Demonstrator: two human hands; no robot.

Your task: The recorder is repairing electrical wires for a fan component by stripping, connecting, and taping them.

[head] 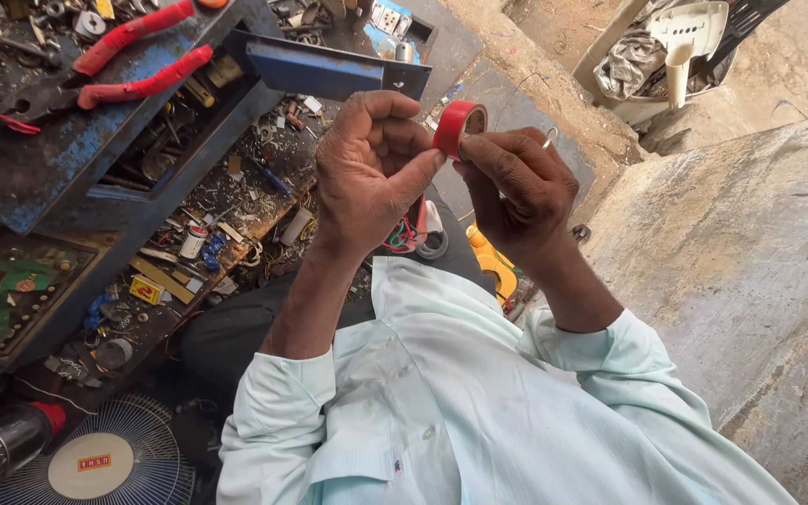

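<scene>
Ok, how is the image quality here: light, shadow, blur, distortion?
Head view: bright daylight on the concrete slab at right, nearly washed out; the blue toolbox side sits in softer shade. Both hands, left hand and right hand, and the red tape roll are sharp. Wide-angle bending shows at the edges.

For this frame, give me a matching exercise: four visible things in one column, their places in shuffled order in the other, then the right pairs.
Things:
1. roll of red tape
2. red-handled pliers
3. fan grille
4. white plastic part

Places:
A. bottom left corner
B. top right, on a heap in a bin
C. between the fingertips of the left hand and right hand
D. top left, on the blue toolbox

Pairs: 1-C, 2-D, 3-A, 4-B
</scene>
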